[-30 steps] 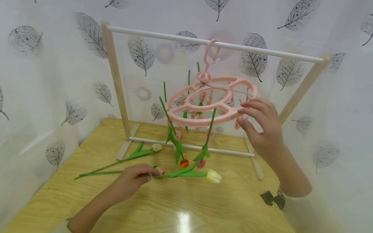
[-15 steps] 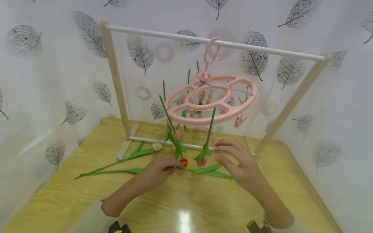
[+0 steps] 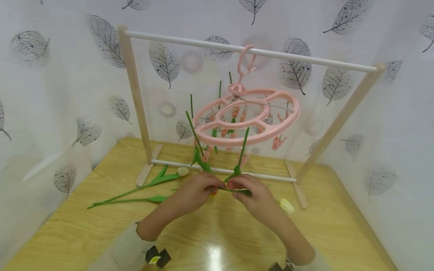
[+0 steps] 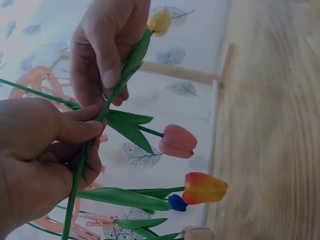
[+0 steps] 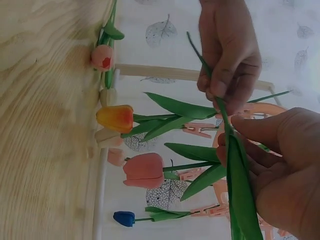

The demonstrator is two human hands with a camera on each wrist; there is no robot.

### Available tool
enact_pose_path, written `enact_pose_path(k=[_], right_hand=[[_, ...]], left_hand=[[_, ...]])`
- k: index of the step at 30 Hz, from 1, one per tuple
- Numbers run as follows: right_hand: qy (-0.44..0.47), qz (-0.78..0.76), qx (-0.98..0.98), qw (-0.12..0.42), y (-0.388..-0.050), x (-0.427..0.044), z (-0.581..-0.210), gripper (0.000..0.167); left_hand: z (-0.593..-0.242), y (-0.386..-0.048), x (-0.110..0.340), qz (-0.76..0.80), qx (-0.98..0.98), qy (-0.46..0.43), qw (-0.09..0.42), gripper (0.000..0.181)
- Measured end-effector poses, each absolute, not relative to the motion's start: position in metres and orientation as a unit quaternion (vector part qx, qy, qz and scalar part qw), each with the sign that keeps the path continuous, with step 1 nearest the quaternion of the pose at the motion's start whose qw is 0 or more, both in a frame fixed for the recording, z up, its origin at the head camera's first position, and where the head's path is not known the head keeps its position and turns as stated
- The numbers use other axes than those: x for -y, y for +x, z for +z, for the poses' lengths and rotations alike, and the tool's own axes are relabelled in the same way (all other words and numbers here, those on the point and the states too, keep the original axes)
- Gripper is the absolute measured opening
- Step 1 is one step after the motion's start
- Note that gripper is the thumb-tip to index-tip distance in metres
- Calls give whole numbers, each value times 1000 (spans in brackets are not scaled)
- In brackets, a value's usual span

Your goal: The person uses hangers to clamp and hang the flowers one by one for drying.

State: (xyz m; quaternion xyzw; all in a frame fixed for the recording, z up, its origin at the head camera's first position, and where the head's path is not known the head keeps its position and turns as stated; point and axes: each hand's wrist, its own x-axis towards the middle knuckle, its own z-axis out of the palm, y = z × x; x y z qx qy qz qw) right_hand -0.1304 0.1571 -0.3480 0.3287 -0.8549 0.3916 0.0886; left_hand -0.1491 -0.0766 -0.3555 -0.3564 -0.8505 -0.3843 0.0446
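Observation:
A yellow tulip is held across both hands above the table, its bloom to the right. My left hand pinches its green stem between thumb and fingers. Close by, my right hand has thumb and fingers around the stem by the leaves. Behind the hands, an orange-red tulip and a pink tulip hang bloom down from clips of the pink hanger. In the left wrist view a blue tulip hangs there too.
The hanger hooks over the white top rod of a wooden-sided rack. Tulips with green stems lie on the table at the left. An unoccupied pink clip hangs at the hanger's right. Leaf-patterned curtains stand behind.
My right hand came down from the hanger's right side and took hold of the stem. My left hand moved right and up, carrying the yellow tulip off the table.

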Motion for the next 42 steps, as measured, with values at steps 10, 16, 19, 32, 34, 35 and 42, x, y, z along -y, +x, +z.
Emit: enact_pose_path(k=[10, 16, 19, 32, 34, 35, 42], right_hand=[[342, 373, 856, 104, -130, -157, -350, 27], [346, 374, 857, 82, -129, -160, -351, 32], [340, 377, 858, 71, -128, -161, -349, 32], [314, 394, 860, 77, -129, -172, -336, 35], [307, 404, 859, 70, -129, -174, -335, 35], [306, 409, 857, 67, -129, -174, -334, 36], [320, 417, 848, 70, -128, -173, -337, 39]], left_hand=[[-347, -149, 75, -374, 854, -361, 19, 24], [-344, -151, 90, -382, 851, -358, -27, 21], [-339, -150, 100, -391, 849, -354, -39, 20], [-311, -146, 139, -392, 859, -326, -57, 13], [-308, -145, 143, -399, 859, -316, -52, 16], [-307, -144, 145, -403, 859, -312, -50, 17], [-300, -143, 141, -427, 851, -306, -4, 20]])
